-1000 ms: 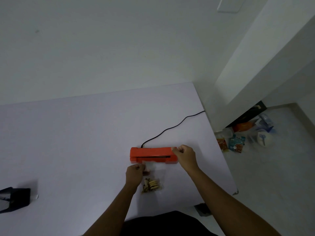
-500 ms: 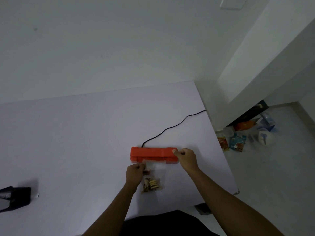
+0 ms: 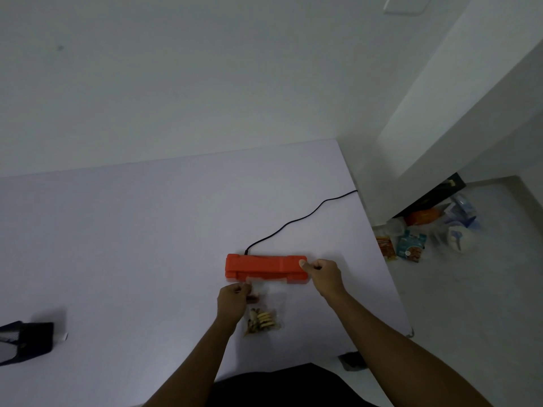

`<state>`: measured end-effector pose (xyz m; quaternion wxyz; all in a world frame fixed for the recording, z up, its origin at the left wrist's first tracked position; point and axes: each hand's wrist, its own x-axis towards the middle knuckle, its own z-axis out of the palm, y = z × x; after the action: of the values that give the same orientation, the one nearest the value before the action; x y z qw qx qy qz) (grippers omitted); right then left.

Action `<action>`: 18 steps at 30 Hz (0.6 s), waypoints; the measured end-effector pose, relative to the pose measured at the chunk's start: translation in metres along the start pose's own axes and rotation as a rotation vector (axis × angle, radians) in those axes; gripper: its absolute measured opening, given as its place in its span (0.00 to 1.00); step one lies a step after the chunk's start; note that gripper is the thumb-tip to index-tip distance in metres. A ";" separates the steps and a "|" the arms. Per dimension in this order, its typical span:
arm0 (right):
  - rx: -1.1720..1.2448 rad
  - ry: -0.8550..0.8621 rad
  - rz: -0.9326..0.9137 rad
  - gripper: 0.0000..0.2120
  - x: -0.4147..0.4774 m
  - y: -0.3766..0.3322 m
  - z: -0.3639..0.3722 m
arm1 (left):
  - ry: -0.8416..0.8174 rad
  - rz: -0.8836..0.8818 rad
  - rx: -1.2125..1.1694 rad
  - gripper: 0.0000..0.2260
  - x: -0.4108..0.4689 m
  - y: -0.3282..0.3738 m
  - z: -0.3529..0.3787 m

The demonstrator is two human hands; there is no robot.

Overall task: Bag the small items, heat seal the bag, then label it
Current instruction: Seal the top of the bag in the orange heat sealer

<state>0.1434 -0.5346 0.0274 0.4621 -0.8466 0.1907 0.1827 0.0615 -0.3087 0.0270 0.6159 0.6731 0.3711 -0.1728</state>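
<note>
An orange heat sealer lies on the white table, its lid down. A clear plastic bag holding several small tan items lies in front of it, with its top edge tucked into the sealer's slot. My left hand pinches the bag's upper left corner. My right hand grips the right end of the sealer, thumb on top of the lid.
A black power cord runs from the sealer off the table's right edge. A black device sits at the table's left edge. Packets and containers lie on the floor to the right.
The sealer's lid has come down from slightly open to flat on the bag's edge under my right hand. My left hand stays at the bag's corner.
</note>
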 end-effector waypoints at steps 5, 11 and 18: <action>0.007 -0.017 0.002 0.22 0.000 0.000 -0.001 | -0.003 0.002 -0.001 0.12 0.001 -0.001 0.000; -0.011 -0.024 0.001 0.22 0.001 0.000 -0.001 | -0.009 -0.007 -0.023 0.12 0.000 0.000 0.000; -0.011 -0.030 -0.007 0.24 -0.001 -0.002 -0.002 | -0.005 -0.005 -0.015 0.11 -0.003 0.004 0.000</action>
<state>0.1441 -0.5350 0.0306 0.4607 -0.8470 0.1798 0.1949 0.0619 -0.3094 0.0319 0.6213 0.6672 0.3725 -0.1735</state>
